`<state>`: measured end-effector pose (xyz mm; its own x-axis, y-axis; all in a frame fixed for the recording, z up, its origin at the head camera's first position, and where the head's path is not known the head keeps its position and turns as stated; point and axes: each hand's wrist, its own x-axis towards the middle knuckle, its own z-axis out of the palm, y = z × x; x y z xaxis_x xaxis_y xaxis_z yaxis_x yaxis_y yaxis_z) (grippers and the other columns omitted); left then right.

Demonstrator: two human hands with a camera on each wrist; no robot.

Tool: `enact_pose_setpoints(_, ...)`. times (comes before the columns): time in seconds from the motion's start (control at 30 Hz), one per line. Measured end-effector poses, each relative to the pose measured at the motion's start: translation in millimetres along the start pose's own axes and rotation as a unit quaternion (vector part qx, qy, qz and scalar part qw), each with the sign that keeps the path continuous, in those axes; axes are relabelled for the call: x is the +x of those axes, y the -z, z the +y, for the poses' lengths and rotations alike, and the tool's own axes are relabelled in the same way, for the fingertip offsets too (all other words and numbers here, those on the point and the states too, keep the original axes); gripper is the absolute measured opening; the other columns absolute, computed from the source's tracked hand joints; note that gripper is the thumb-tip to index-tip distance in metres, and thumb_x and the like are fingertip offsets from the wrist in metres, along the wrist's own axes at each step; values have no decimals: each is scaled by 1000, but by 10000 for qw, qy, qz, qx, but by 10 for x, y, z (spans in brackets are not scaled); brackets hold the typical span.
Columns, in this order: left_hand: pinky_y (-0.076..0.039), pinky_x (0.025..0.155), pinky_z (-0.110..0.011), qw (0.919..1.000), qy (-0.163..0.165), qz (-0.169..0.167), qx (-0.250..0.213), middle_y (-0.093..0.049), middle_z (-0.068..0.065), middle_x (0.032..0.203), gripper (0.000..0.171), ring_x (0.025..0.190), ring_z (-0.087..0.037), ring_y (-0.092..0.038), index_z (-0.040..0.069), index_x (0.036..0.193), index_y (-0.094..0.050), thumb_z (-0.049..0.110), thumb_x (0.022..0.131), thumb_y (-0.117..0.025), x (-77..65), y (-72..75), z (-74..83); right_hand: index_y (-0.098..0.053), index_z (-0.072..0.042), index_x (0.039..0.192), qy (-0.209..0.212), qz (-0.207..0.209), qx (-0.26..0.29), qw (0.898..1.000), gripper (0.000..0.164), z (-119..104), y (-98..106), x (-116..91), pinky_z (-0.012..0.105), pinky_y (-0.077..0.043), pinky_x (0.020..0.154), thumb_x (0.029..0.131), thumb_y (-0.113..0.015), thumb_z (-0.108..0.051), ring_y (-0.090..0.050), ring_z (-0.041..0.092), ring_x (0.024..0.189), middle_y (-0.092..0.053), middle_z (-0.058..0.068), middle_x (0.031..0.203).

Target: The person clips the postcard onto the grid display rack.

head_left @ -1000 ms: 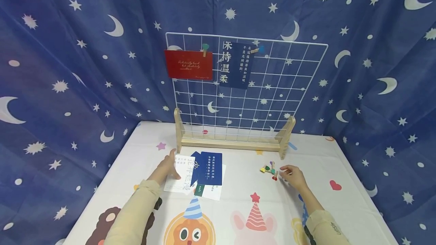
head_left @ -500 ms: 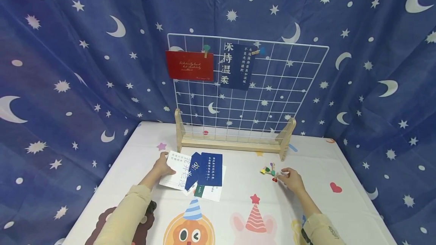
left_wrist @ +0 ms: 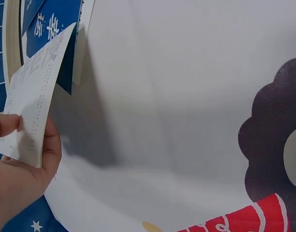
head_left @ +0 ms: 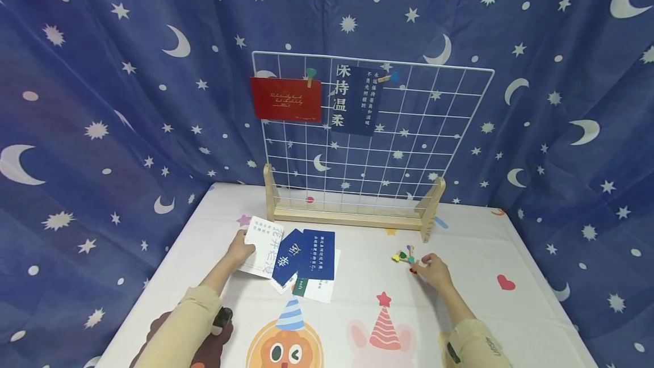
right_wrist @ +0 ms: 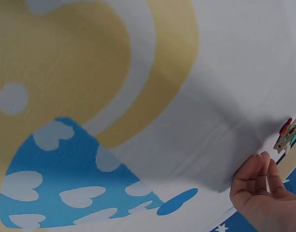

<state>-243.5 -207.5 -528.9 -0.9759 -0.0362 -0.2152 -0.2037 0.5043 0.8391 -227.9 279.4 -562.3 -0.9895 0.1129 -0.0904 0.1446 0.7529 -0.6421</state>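
Observation:
My left hand grips a white postcard by its left edge, thumb on the printed face and fingers behind. The postcard is tilted up; in the left wrist view, its shadow falls on the tablecloth. Beside it lie overlapping blue postcards, with a white postcard partly hidden beneath. My right hand is low over the table, fingertips bent together right by a wooden clothespin with a red top. More small clothespins with coloured tops lie clustered just beyond.
A white wire grid on a wooden stand rises behind the cards. Clipped to it are a red card and a dark blue card. A starry blue curtain surrounds the patterned tablecloth.
My left hand has lifted the white postcard and drawn it left, uncovering more of a blue one. My right hand has moved slightly left and down, up to the red-topped clothespin.

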Motion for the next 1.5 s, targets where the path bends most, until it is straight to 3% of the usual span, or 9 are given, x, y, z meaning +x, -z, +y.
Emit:
enact_pose_setpoints(0.27,-44,96,-52,9994,-297,142,-102,-46,-38,123,44,110,-48,-51,-16,123,-37,-3,83,-53,166,-104,-138,-44,10,99,29,-127,-361,9993,45,28,-65,2,37,-48,64,82,-67,-24,-53,29,72,-56,23,82)
enact_pose_setpoints(0.47,-52,77,-35,9904,-1225,435,-479,-61,-25,106,41,88,-29,-62,-6,115,-49,12,82,-66,962,-321,-1071,-46,9,94,90,-79,-465,9988,42,25,-104,-7,39,-47,64,82,-67,-26,-53,30,72,-55,22,82)
enact_pose_setpoints(0.53,-52,69,-32,9870,-1414,432,-628,-63,-21,101,44,82,-24,-62,-5,116,-49,15,82,-68,1068,-364,-1181,-46,9,93,111,-47,-440,9990,39,30,-109,-12,42,-47,65,83,-65,-23,-53,32,74,-54,22,83)
enact_pose_setpoints(0.6,-53,74,-34,9895,-1181,420,-719,-61,-24,106,45,87,-27,-62,-7,120,-46,13,84,-65,929,-369,-976,-47,8,92,95,15,-391,9992,34,41,-113,-9,44,-47,67,84,-64,-20,-54,33,75,-55,22,83)
enact_pose_setpoints(0.77,-52,86,-44,9957,-527,421,-630,-53,-36,119,47,103,-43,-58,-14,129,-34,1,89,-54,238,-312,-21,-49,6,89,33,123,-154,9998,22,65,-97,2,38,-46,66,85,-59,-13,-55,31,75,-57,22,82)
enact_pose_setpoints(0.87,-53,85,-42,9963,-467,488,-525,-53,-37,119,47,103,-44,-59,-16,129,-33,0,90,-53,77,-339,247,-51,5,85,-36,183,4,9998,21,73,-67,0,30,-43,60,89,-56,-15,-53,26,71,-57,19,78)
enact_pose_setpoints(1.07,-54,87,-42,9939,-511,543,-810,-55,-35,120,41,102,-43,-60,-13,125,-41,-2,88,-54,51,-460,389,-52,4,84,-320,190,261,9990,26,111,-30,20,23,-39,55,93,-55,-20,-49,18,66,-55,11,73)
enact_pose_setpoints(1.3,-57,68,-31,9905,-556,518,-1148,-61,-34,107,37,79,-27,-67,-11,122,-45,-5,87,-54,63,-549,458,-54,6,87,-296,112,483,9983,24,163,-6,47,23,-39,56,93,-54,-17,-48,17,66,-54,10,74)
enact_pose_setpoints(1.5,-57,67,-31,9903,-432,365,-1266,-62,-33,108,34,81,-30,-69,-8,121,-46,-4,88,-54,-9,-600,537,-52,11,96,-290,-337,1160,9923,20,180,93,29,25,-50,62,96,-49,-9,-56,14,69,-60,14,80)
